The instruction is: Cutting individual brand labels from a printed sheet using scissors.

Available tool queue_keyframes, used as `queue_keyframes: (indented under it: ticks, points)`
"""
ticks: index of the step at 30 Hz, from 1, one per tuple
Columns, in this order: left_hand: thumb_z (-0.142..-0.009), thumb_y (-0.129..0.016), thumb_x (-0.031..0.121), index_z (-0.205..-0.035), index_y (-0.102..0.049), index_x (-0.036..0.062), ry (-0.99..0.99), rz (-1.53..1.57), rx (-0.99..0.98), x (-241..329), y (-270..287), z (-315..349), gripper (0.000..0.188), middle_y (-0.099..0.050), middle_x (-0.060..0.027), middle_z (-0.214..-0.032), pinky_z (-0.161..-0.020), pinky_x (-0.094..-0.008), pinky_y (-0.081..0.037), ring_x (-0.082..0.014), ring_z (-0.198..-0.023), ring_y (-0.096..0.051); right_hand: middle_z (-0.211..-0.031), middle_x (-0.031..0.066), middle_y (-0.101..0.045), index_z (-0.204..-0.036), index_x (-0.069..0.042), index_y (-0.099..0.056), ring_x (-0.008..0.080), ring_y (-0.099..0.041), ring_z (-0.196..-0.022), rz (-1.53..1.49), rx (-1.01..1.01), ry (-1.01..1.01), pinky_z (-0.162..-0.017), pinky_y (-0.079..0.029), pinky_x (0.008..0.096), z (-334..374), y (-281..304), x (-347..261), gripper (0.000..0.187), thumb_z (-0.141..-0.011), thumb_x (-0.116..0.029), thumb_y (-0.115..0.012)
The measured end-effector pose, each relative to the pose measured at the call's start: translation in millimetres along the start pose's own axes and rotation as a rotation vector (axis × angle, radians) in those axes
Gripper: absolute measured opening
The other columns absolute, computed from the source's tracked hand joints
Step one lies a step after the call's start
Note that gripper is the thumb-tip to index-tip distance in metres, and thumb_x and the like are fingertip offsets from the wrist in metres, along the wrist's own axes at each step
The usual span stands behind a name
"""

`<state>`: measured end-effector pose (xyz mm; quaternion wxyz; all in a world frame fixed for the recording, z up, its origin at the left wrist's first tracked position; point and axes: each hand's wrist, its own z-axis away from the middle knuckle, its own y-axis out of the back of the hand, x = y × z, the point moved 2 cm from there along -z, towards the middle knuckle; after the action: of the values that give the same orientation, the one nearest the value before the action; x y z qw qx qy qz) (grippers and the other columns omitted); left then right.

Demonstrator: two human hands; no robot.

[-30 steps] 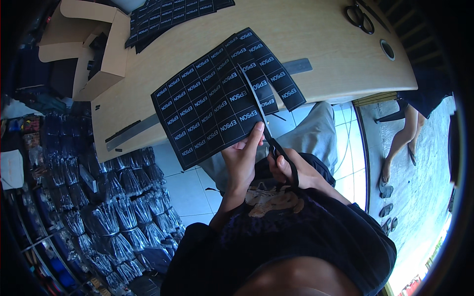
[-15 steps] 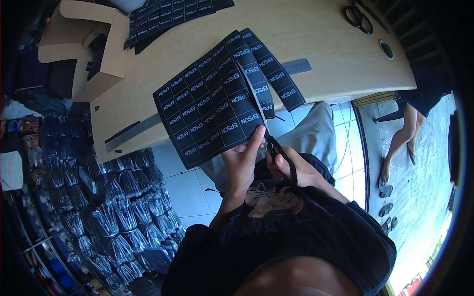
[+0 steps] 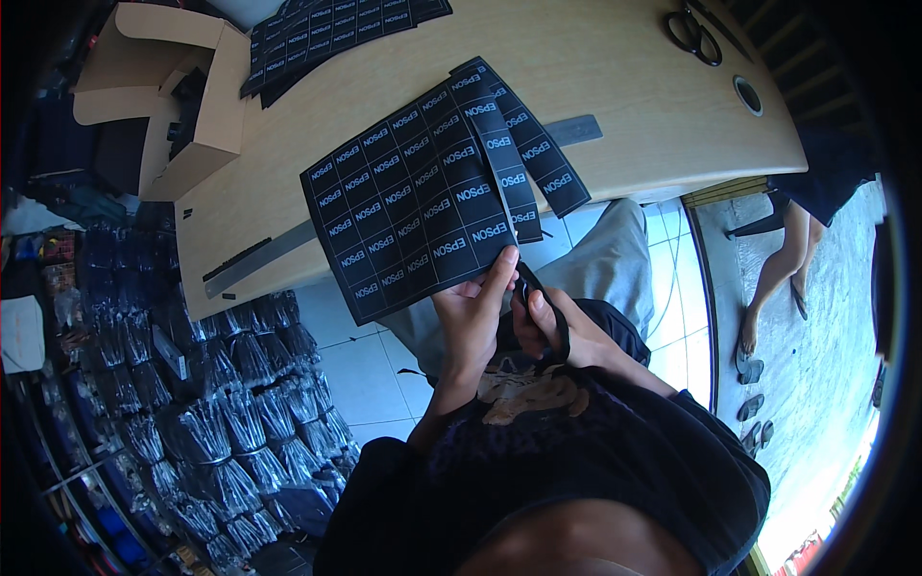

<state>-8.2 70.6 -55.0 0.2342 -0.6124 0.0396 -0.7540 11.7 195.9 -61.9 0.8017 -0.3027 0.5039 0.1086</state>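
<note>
A black sheet (image 3: 384, 216) printed with a grid of light lettered rectangles hangs over the table's near edge. At its lower right corner, my left hand (image 3: 471, 312) pinches it, thumb on top. My right hand (image 3: 581, 331) is closed round the black handles of a pair of scissors (image 3: 524, 280). The scissors point away from me along a grid line near the sheet's right side. A narrow strip (image 3: 514, 173) is partly cut from the sheet there. Beside it, another printed strip (image 3: 559, 178) lies slanted over the table edge. The sheet hides part of the blades.
The wooden table (image 3: 634, 96) carries a metal ruler (image 3: 576, 130), partly under the sheets, and a second pair of scissors (image 3: 693, 36). More printed sheets (image 3: 336, 34) lie beside an open cardboard box (image 3: 197, 125). Bundled plastic-wrapped goods (image 3: 240, 422) cover the left floor. A person's legs (image 3: 783, 259) show at right.
The scissors' handles have come closer together and the blades have closed along the cut. The sheet has shifted slightly, its top edge lower. My left hand keeps its pinch.
</note>
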Motion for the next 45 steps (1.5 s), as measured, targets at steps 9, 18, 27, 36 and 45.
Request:
queue_keyframes:
  ticks: [9,18,27,36,45]
  points:
    - [-0.08,-0.066,0.0,-0.09,-0.061,0.0002,-0.022,-0.003,-0.012,4,-4,1,0.011,-0.062,-0.0056,-0.081,-0.06,-0.0218,-0.043,-0.0093,-0.065,-0.055,-0.05,0.0027,-0.044,-0.068,-0.002,-0.045,0.0114,-0.044,-0.045,0.044,0.064,0.011,-0.043,-0.034,0.0253,-1,-1,-3,0.064,-0.091,-0.06,-0.031]
    - [-0.08,-0.066,0.0,-0.09,-0.061,0.0005,-0.014,0.006,-0.017,2,-4,1,0.01,-0.062,-0.0052,-0.081,-0.06,-0.0217,-0.044,-0.0091,-0.066,-0.055,-0.049,0.0041,-0.046,-0.07,-0.001,-0.045,0.0123,-0.046,-0.044,0.054,0.069,-0.003,-0.043,-0.036,0.0252,-3,-2,-7,0.063,-0.092,-0.058,-0.03]
    - [-0.079,-0.068,0.0,-0.09,-0.059,-0.0009,-0.027,0.026,-0.012,3,-5,1,0.013,-0.062,-0.0053,-0.08,-0.059,-0.0205,-0.047,-0.0082,-0.067,-0.058,-0.049,0.0047,-0.046,-0.073,0.0,-0.042,0.0124,-0.047,-0.042,0.043,0.06,0.013,-0.04,-0.037,0.0257,-4,-3,-12,0.057,-0.094,-0.052,-0.031]
    - [-0.08,-0.066,-0.002,-0.092,-0.059,-0.0019,-0.066,0.004,-0.02,5,-6,8,0.013,-0.062,-0.0052,-0.081,-0.059,-0.0193,-0.046,-0.0081,-0.068,-0.058,-0.053,0.0031,-0.043,-0.077,0.0,-0.043,0.0113,-0.046,-0.045,-0.08,0.047,0.04,-0.043,-0.037,0.0251,-9,-2,-10,0.061,-0.092,-0.058,-0.029]
    - [-0.081,-0.066,-0.002,-0.094,-0.059,-0.0034,-0.087,0.0,-0.074,8,-4,13,0.015,-0.062,-0.0061,-0.085,-0.063,-0.0209,-0.049,-0.009,-0.071,-0.059,-0.055,0.0015,-0.041,-0.081,0.0,-0.045,0.0102,-0.043,-0.047,-0.02,0.047,0.026,-0.045,-0.035,0.0248,-15,8,-13,0.065,-0.089,-0.063,-0.03]
